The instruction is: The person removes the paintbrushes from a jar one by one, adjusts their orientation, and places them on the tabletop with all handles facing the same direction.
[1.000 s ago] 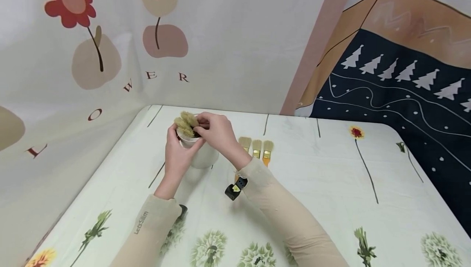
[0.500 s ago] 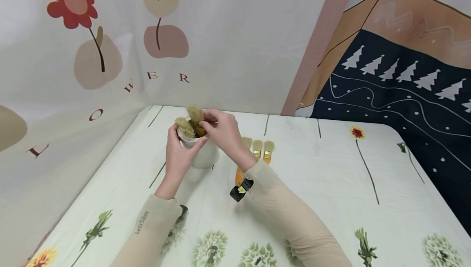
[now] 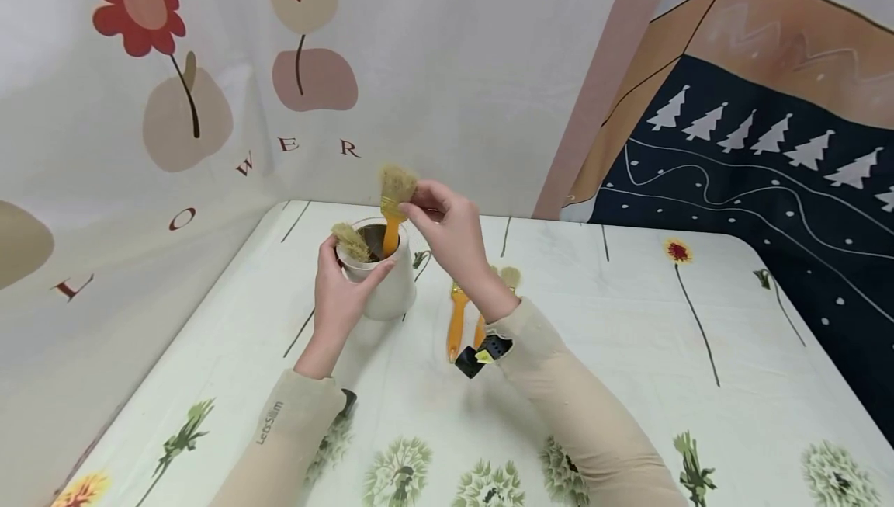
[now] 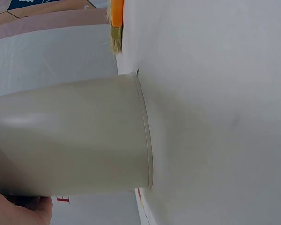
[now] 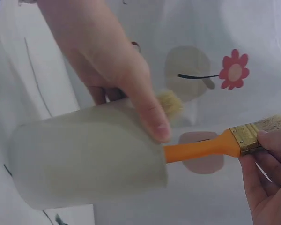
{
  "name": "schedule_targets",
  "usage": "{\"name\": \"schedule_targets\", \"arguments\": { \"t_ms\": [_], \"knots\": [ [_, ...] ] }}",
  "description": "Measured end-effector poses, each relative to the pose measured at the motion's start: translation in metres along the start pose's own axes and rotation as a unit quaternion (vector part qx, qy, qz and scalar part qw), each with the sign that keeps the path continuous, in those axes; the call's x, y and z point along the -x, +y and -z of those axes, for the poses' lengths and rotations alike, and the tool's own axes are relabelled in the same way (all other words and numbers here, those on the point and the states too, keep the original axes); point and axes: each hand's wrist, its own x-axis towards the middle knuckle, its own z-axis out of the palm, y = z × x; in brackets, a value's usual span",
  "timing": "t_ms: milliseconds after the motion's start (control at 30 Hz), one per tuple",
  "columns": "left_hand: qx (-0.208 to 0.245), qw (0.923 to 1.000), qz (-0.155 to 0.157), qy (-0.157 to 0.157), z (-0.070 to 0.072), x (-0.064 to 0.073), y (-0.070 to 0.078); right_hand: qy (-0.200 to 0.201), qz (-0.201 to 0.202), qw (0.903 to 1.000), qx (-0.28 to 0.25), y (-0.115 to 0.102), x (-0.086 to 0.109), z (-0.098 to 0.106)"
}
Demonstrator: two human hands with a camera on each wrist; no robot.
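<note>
My left hand (image 3: 341,289) grips a white, cup-shaped pot (image 3: 391,289) near its rim, the thumb lying along the near side. The pot stands upright on the table in the left wrist view. With fingertips and thumb, my right hand (image 3: 454,239) pinches a flat paintbrush (image 5: 196,150) at its metal band and bristles. Its bristles point up, and the lower end of its orange handle is hidden inside the pot. A second paintbrush (image 3: 351,242) leans in the pot by my left fingers, with only its bristles showing.
Several orange-handled paintbrushes (image 3: 457,324) lie side by side on the table, right of the pot and partly hidden by my right forearm. A flower-printed cloth (image 3: 608,352) covers the table. Printed fabric walls (image 3: 447,88) stand behind and at the left.
My right hand has risen and moved right, drawing the paintbrush partly out of the pot so its orange handle shows. My left hand and the pot have stayed in place.
</note>
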Motion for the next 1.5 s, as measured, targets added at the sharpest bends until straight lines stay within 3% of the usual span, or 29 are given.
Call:
{"name": "schedule_targets", "arguments": {
  "t_ms": [433,733,1100,1500],
  "knots": [
    [-0.001,0.9999,0.011,-0.008,0.0,0.0,0.0,0.055,0.027,0.9969,-0.048,-0.018,0.006,0.044],
    [-0.008,0.9999,0.004,-0.006,0.001,0.0,0.002,0.066,0.011,0.9959,-0.06,-0.009,0.015,0.074],
    [-0.005,0.9999,0.008,-0.009,0.001,0.0,0.0,0.064,-0.07,0.9944,-0.047,0.015,0.032,0.104],
    [-0.003,0.9999,0.011,-0.007,0.001,0.0,-0.001,0.054,-0.19,0.9793,-0.045,0.049,0.048,0.131]
  ]
}}
